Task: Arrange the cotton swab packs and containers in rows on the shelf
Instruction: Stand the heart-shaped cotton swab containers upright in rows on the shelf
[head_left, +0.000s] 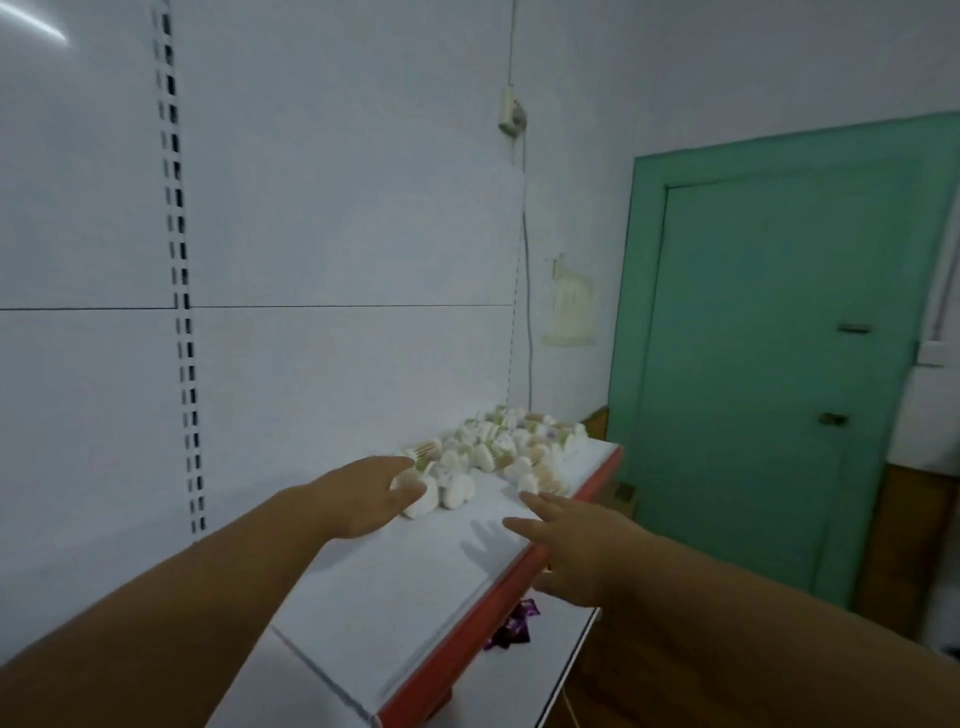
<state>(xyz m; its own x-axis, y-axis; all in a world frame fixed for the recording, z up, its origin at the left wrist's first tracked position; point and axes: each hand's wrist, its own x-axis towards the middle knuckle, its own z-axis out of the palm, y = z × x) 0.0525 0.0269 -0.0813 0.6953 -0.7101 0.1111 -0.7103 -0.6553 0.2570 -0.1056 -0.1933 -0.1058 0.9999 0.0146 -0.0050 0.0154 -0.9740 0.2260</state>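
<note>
Left hand (363, 499) reaches out, fingertips on the nearest cotton swab packs (493, 452); too blurred to tell if it's pinching. Right hand (576, 545) spread, empty, over the shelf (415, 587) front edge. Step: likely starting to sort the loose heap. Next: grasp one pack and line it up. The heap sits at the shelf's far end, running lengthwise along it; single-pack axes unreadable.

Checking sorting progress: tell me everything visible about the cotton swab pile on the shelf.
The cotton swab pile is a loose, unsorted heap of small white packs and containers, some tinted green, pink or purple, blurred. It lies at the far end of the white shelf, reaching its red front edge. The left hand touches the nearest packs; the right hand hovers open beside them.
</note>
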